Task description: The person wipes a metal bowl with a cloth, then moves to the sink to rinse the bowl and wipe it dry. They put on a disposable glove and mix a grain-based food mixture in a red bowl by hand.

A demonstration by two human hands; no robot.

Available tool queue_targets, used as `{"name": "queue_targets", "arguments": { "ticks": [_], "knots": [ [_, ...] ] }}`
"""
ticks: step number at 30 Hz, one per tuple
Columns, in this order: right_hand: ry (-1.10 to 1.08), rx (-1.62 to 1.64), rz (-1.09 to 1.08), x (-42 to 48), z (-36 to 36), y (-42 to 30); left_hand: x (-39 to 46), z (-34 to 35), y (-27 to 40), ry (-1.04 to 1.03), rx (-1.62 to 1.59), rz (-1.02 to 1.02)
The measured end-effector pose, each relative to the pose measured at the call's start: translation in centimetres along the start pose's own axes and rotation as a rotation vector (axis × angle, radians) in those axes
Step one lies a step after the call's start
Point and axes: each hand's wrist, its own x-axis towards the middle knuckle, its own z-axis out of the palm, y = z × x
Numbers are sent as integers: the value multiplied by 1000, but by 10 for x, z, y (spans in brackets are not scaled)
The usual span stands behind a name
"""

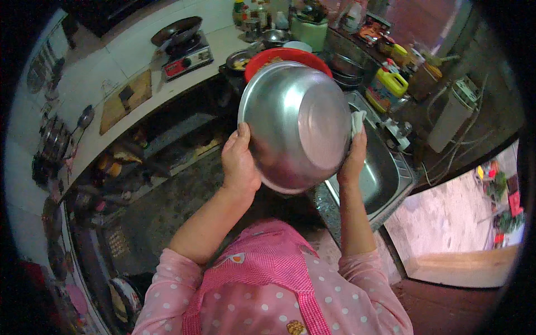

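A large metal basin (280, 113) is held up in front of me, tilted so that its round base faces me. My left hand (240, 161) grips the rim on the left, with the thumb on the outer side. At the right side of the basin, my right hand (354, 157) holds it together with a pale cloth (358, 121), pressed against the metal. Most fingers of both hands are hidden behind the basin, and so is its inside. Behind its top edge shows a red plastic basin (307, 53) with some food in it.
A stainless-steel sink (379, 180) lies at the right, below my right forearm. On the left counter stand a portable gas stove (188, 58) with a pan (178, 31) and a wooden board (127, 100) with a cleaver. A yellow-handled jug (385, 86) stands beyond the sink.
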Motion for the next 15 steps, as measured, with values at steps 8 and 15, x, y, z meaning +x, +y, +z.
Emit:
{"name": "queue_targets", "arguments": {
  "ticks": [8, 15],
  "knots": [
    [-15, -753, -331, -60, -28, 3, 21, 109, -79, -12, -61, -205],
    [-346, -981, -865, 13, -34, -41, 26, 123, -110, -254, 294, -125]
  ]
}}
